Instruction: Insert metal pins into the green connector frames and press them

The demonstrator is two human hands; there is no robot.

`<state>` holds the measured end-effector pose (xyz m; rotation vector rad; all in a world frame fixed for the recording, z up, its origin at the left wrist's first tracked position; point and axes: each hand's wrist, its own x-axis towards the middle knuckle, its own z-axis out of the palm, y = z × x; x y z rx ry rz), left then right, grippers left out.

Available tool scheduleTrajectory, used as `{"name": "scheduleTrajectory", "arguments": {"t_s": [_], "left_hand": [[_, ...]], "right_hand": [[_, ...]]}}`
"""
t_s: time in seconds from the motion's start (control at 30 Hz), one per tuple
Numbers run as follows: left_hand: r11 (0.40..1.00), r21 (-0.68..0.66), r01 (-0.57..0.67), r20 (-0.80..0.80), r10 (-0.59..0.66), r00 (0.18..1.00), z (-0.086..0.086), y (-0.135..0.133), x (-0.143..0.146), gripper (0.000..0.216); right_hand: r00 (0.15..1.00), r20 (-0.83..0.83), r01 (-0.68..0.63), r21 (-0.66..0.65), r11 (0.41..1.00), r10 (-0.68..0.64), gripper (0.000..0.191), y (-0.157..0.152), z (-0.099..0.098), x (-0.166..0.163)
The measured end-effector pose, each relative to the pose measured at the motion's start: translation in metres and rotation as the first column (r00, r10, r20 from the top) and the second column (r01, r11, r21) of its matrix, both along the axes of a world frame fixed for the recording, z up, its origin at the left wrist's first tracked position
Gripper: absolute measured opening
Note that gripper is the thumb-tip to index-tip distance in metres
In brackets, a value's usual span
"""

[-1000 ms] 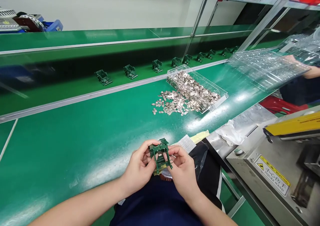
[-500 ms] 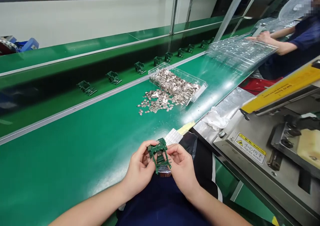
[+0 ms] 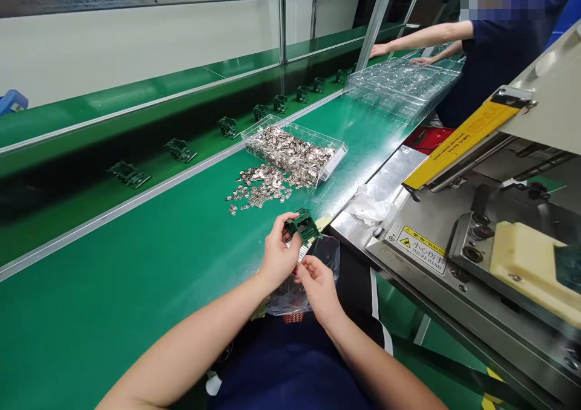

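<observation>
My left hand [image 3: 279, 257] pinches the frame [image 3: 308, 225], best kept steady near my right hand [image 3: 319, 286], whose own pinch, if any, I can't tell.

Green part [image 3: 303, 225] in left hand [image 3: 279, 254]: looks like hard plastic, slight sheen. Beside right hand [image 3: 320, 288]: bag [image 3: 288, 304], thin clear film, glossy, wrinkled. Bench [image 3: 149, 265] left of hands: smooth green top, glossy, glare. Ahead of hands: small pieces [image 3: 295, 149], shiny silvery metal; box [image 3: 334, 165], clear smooth plastic. Farther ahead: trays [image 3: 399, 86], clear glossy plastic. Right of right hand: machine [image 3: 447, 216], grey metal, dull sheen; cream block [image 3: 521, 256], smooth, plastic-looking. Below hands: shirt [image 3: 285, 364], matt blue cloth.
</observation>
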<state>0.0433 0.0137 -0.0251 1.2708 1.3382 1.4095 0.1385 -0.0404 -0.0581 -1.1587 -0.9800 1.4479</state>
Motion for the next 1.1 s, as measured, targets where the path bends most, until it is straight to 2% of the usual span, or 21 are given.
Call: {"name": "scheduleTrajectory", "arguments": {"t_s": [0.2, 0.4, 0.57, 0.77, 0.97, 1.1], "left_hand": [[1.0, 0.027, -0.004, -0.042, 0.006, 0.999, -0.001, -0.004, 0.0, 0.035], [1.0, 0.002, 0.022, -0.069, -0.022, 0.997, -0.002, -0.002, -0.001, 0.035], [1.0, 0.021, 0.019, -0.091, -0.017, 0.996, -0.003, -0.002, -0.002, 0.035], [1.0, 0.031, -0.001, -0.119, 0.005, 0.993, -0.006, -0.002, -0.002, 0.037], [0.999, 0.049, 0.01, -0.126, -0.004, 0.992, -0.007, -0.002, -0.003, 0.037], [0.999, 0.035, 0.009, -0.065, -0.007, 0.998, -0.008, 0.0, -0.003, 0.037]], "right_hand": [[0.998, 0.05, 0.029, 0.111, 0.993, -0.035, 0.029, 0.0, -0.016, -0.006], [0.979, 0.199, -0.014, 0.261, 0.965, -0.039, 0.018, -0.001, -0.036, 0.002], [0.955, 0.275, 0.016, 0.324, 0.946, -0.11, 0.019, 0.003, -0.048, -0.001], [0.928, 0.337, 0.053, 0.308, 0.95, -0.161, 0.021, 0.002, -0.055, -0.011], [0.919, 0.392, -0.033, 0.181, 0.983, -0.042, 0.023, 0.01, -0.057, -0.002], [0.887, 0.459, -0.114, 0.105, 0.988, 0.053, 0.022, 0.017, -0.058, 0.012]]}}
